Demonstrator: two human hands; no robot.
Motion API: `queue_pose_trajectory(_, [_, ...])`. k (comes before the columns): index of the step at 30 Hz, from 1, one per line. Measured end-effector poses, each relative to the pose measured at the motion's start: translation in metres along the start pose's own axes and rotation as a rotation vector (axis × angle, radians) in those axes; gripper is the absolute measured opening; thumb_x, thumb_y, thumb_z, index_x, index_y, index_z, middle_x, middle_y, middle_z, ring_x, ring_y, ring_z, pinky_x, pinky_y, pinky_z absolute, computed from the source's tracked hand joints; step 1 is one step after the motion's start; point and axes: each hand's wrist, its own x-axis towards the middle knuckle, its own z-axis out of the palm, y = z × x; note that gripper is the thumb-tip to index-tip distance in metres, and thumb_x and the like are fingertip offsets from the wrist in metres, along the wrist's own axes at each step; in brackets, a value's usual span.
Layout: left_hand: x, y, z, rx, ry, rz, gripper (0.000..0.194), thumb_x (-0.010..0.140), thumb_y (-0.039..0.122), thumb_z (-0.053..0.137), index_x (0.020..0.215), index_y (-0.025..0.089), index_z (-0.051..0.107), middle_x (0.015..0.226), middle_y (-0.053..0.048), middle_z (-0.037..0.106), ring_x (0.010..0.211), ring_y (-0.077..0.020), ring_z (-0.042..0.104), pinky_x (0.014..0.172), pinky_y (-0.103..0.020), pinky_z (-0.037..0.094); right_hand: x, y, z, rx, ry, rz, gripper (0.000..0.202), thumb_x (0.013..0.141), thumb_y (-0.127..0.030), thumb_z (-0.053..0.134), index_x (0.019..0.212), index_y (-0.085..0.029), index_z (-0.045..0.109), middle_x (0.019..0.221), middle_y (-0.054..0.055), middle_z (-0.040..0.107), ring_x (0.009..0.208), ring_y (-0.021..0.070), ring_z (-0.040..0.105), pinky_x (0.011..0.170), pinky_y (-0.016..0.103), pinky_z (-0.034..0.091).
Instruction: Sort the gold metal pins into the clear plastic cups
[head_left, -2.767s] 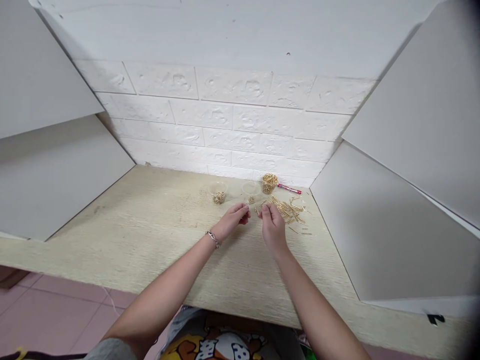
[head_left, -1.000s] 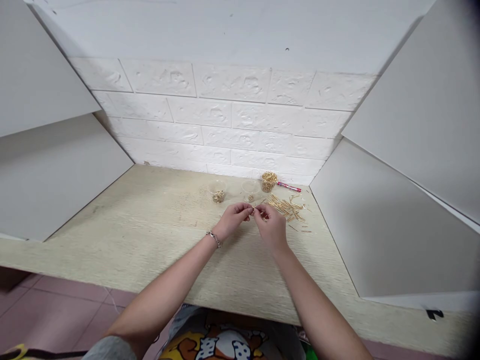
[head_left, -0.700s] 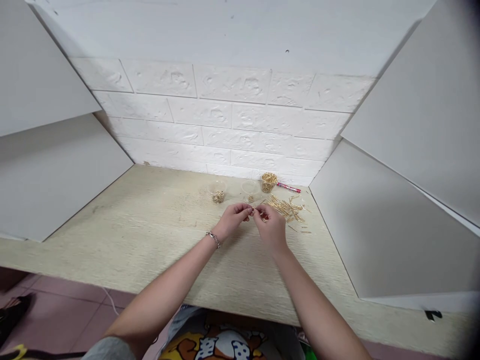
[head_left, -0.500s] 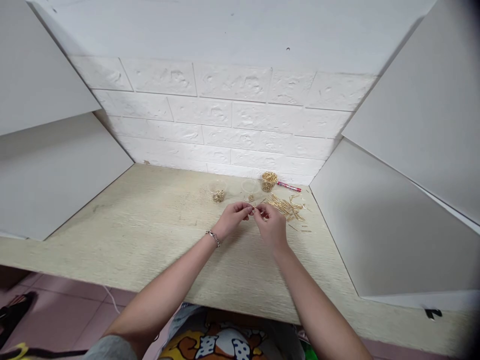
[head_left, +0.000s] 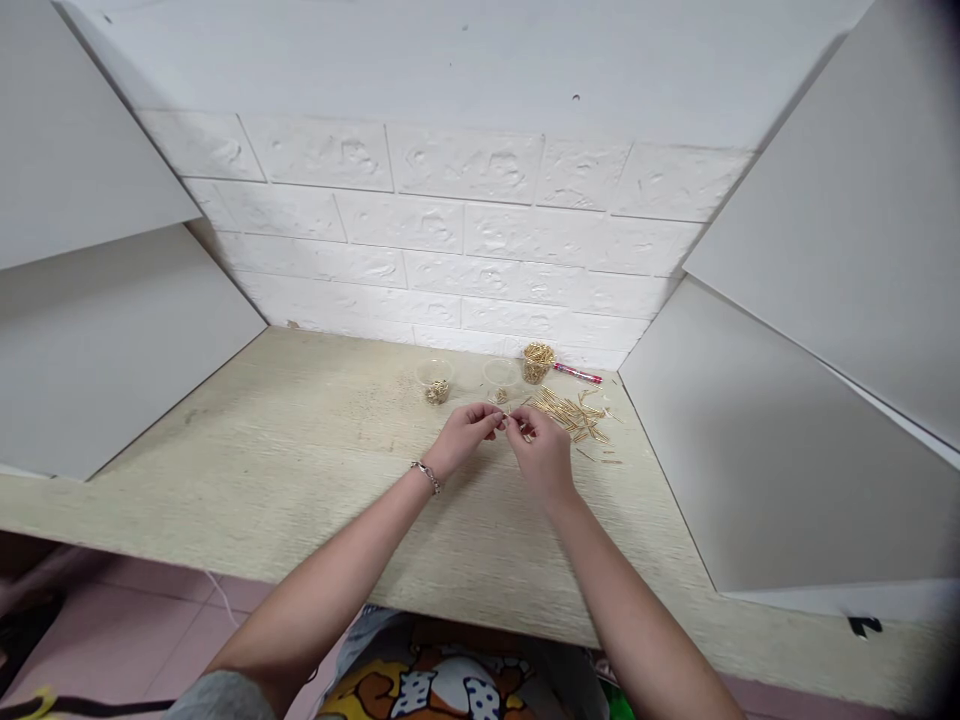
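My left hand, with a bracelet at the wrist, and my right hand meet fingertip to fingertip above the table. Both are closed in a pinch; whatever they hold is too small to make out. Just right of my right hand lies a loose pile of thin gold pins. Behind my hands a clear cup has a few small pieces at its bottom. Another clear cup, to the left, holds small metal pieces. A third cup is heaped with gold pieces.
A pink pen-like stick lies by the white brick-pattern wall. Grey-white panels stand at the left and right of the wooden table. A black clip is at the right front.
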Motion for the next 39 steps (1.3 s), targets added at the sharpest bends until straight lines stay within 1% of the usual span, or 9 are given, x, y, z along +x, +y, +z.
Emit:
queue_pose_trajectory(4, [0.001, 0.000, -0.001, 0.088, 0.005, 0.018, 0.021, 0.073, 0.034, 0.055, 0.073, 0.013, 0.060, 0.069, -0.001, 0.056, 0.060, -0.0086, 0.047, 0.060, -0.022, 0.039, 0.000, 0.001, -0.001, -0.133, -0.015, -0.097, 0.014, 0.080, -0.024, 0.047, 0.079, -0.018, 0.059, 0.075, 0.003, 0.063, 0.068, 0.0164, 0.054, 0.065, 0.028, 0.041])
queue_pose_trajectory(9, [0.001, 0.003, -0.007, 0.354, 0.006, 0.100, 0.018, 0.076, 0.028, 0.049, 0.073, 0.015, 0.061, 0.070, 0.000, 0.059, 0.063, -0.0100, 0.049, 0.061, -0.022, 0.039, 0.000, 0.002, -0.003, -0.267, -0.078, -0.192, 0.015, 0.082, -0.019, 0.045, 0.080, -0.017, 0.059, 0.075, 0.004, 0.062, 0.071, 0.0175, 0.055, 0.068, 0.029, 0.040])
queue_pose_trajectory(13, [0.000, 0.006, -0.012, 0.534, -0.003, 0.175, 0.018, 0.077, 0.023, 0.046, 0.073, 0.016, 0.062, 0.067, 0.001, 0.058, 0.063, -0.0101, 0.050, 0.062, -0.022, 0.038, 0.001, 0.003, -0.005, -0.269, -0.141, -0.201, 0.016, 0.083, -0.019, 0.043, 0.081, -0.017, 0.059, 0.075, 0.005, 0.063, 0.073, 0.0182, 0.056, 0.068, 0.029, 0.040])
queue_pose_trajectory(17, [0.000, 0.007, -0.014, 0.615, -0.022, 0.206, 0.019, 0.077, 0.024, 0.045, 0.073, 0.017, 0.062, 0.065, 0.001, 0.057, 0.063, -0.0104, 0.050, 0.061, -0.021, 0.037, 0.003, 0.004, -0.007, -0.227, -0.200, -0.195, 0.019, 0.084, -0.019, 0.041, 0.084, -0.017, 0.059, 0.078, 0.006, 0.064, 0.074, 0.0187, 0.056, 0.068, 0.029, 0.040])
queue_pose_trajectory(22, [0.000, 0.006, -0.014, 0.593, -0.033, 0.201, 0.021, 0.078, 0.028, 0.045, 0.074, 0.016, 0.062, 0.065, 0.001, 0.057, 0.064, -0.0108, 0.050, 0.060, -0.022, 0.038, 0.005, 0.006, -0.007, -0.057, -0.215, -0.097, 0.016, 0.081, -0.020, 0.044, 0.082, -0.018, 0.060, 0.076, 0.004, 0.064, 0.069, 0.0160, 0.057, 0.065, 0.026, 0.041])
queue_pose_trajectory(26, [0.000, 0.005, -0.011, 0.484, -0.027, 0.158, 0.021, 0.078, 0.029, 0.046, 0.074, 0.016, 0.062, 0.068, 0.000, 0.059, 0.065, -0.0106, 0.051, 0.062, -0.021, 0.039, 0.005, 0.004, -0.006, 0.094, -0.181, -0.001, 0.015, 0.080, -0.021, 0.046, 0.080, -0.018, 0.061, 0.074, 0.002, 0.065, 0.065, 0.0143, 0.058, 0.063, 0.025, 0.043])
queue_pose_trajectory(31, [-0.001, 0.008, -0.008, 0.339, -0.029, 0.115, 0.019, 0.076, 0.028, 0.047, 0.071, 0.015, 0.061, 0.070, -0.001, 0.060, 0.066, -0.0105, 0.051, 0.064, -0.022, 0.041, 0.003, -0.001, -0.005, 0.155, -0.124, 0.060, 0.014, 0.079, -0.024, 0.049, 0.079, -0.017, 0.062, 0.072, 0.002, 0.065, 0.063, 0.0141, 0.058, 0.063, 0.025, 0.045])
queue_pose_trajectory(35, [-0.002, 0.009, -0.005, 0.268, -0.019, 0.089, 0.018, 0.075, 0.028, 0.049, 0.070, 0.015, 0.060, 0.070, -0.001, 0.060, 0.066, -0.0100, 0.051, 0.064, -0.022, 0.041, 0.001, 0.000, -0.003, 0.144, -0.091, 0.048, 0.015, 0.079, -0.025, 0.048, 0.080, -0.018, 0.061, 0.073, 0.002, 0.065, 0.064, 0.0142, 0.058, 0.063, 0.025, 0.045])
queue_pose_trajectory(39, [-0.002, 0.009, -0.004, 0.241, -0.006, 0.066, 0.017, 0.074, 0.028, 0.051, 0.070, 0.015, 0.061, 0.069, 0.000, 0.060, 0.065, -0.0098, 0.051, 0.064, -0.022, 0.041, 0.000, 0.003, -0.001, 0.040, -0.062, -0.039, 0.014, 0.080, -0.023, 0.047, 0.081, -0.018, 0.060, 0.073, 0.002, 0.065, 0.064, 0.0144, 0.058, 0.063, 0.026, 0.044])
